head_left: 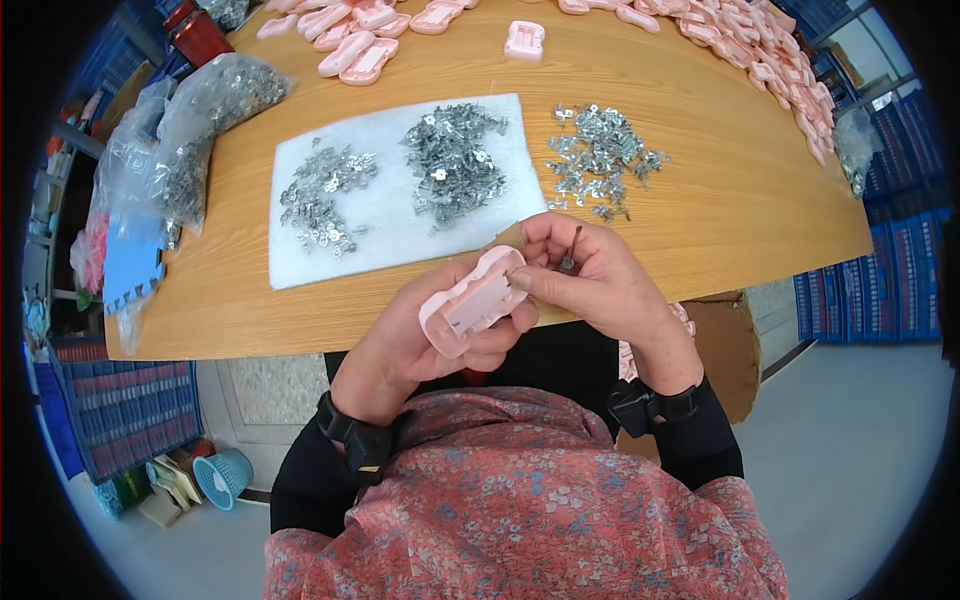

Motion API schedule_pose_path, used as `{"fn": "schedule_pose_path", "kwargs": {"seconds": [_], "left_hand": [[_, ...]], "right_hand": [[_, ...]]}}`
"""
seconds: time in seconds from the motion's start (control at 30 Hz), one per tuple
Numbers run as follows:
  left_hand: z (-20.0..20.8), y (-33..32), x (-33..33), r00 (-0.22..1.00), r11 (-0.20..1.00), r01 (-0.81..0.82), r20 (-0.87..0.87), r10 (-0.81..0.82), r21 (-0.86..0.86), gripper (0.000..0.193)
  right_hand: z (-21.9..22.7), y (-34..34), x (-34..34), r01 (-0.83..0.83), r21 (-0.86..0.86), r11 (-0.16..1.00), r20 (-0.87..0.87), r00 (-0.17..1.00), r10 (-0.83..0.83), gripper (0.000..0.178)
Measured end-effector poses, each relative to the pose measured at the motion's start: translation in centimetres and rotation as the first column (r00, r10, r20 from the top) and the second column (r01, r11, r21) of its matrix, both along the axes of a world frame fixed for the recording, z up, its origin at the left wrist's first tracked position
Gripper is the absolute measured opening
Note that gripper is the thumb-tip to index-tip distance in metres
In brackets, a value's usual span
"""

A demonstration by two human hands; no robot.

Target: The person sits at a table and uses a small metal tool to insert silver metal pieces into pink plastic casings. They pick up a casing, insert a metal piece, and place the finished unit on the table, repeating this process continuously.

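Observation:
My left hand (400,320) is wrapped round a pale pink plastic shell (474,308), tilted with its hollow side up. The shell has a scalloped outline and a rectangular recess. My right hand (610,285) is closed at the shell's upper right end, its thumb touching the edge of the recess. A thin dark tool (571,258) pokes out between its curled fingers; most of it is hidden. Any small part under the thumb is too small to make out. Beyond my hands, small metal pieces lie in a left pile (325,200) and a denser pile (455,165) on a white foam sheet (390,215).
A third metal pile (605,155) lies on the wooden table (700,225). Many pink shells (740,50) line the far and right edges; one shell (524,40) lies apart. Clear bags (190,140) of metal parts stand at left. A cardboard box (720,350) is below the table.

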State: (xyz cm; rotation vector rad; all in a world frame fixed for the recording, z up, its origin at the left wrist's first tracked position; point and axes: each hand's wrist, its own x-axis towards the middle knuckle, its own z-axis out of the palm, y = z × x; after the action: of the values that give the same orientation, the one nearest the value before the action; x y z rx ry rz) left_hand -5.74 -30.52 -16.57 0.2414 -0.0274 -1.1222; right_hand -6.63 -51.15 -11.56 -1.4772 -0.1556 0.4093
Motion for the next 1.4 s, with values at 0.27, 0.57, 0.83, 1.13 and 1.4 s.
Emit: {"fn": "schedule_pose_path", "kwargs": {"seconds": [0.27, 0.57, 0.83, 1.13, 1.4], "left_hand": [[3.7, 0.2, -0.9, 0.718, 0.637, -0.489, 0.689, -0.094, 0.596, 0.038], [2.9, -0.6, -1.1, 0.702, 0.607, -0.573, 0.712, 0.017, 0.551, 0.024], [2.1, -1.3, -0.9, 0.683, 0.572, -0.633, 0.724, 0.096, 0.521, 0.019], [2.2, -2.0, -1.1, 0.662, 0.5, -0.677, 0.744, 0.092, 0.541, 0.018], [2.0, -2.2, -1.3, 0.586, 0.448, -0.74, 0.808, 0.065, 0.501, 0.017]], "right_hand": [[0.8, -1.4, -0.7, 0.015, -0.145, 0.989, 0.015, 1.0, -0.013, 0.024], [0.4, -0.9, -1.2, 0.05, -0.111, 0.993, 0.072, 0.997, -0.042, 0.027], [0.4, -0.2, -2.2, 0.25, -0.441, 0.862, 0.434, 0.9, -0.039, 0.023], [1.1, 1.4, -2.6, 0.318, -0.531, 0.785, 0.585, 0.808, 0.068, 0.027], [1.1, 0.5, -2.9, 0.176, -0.436, 0.883, 0.345, 0.938, -0.017, 0.035]]}}
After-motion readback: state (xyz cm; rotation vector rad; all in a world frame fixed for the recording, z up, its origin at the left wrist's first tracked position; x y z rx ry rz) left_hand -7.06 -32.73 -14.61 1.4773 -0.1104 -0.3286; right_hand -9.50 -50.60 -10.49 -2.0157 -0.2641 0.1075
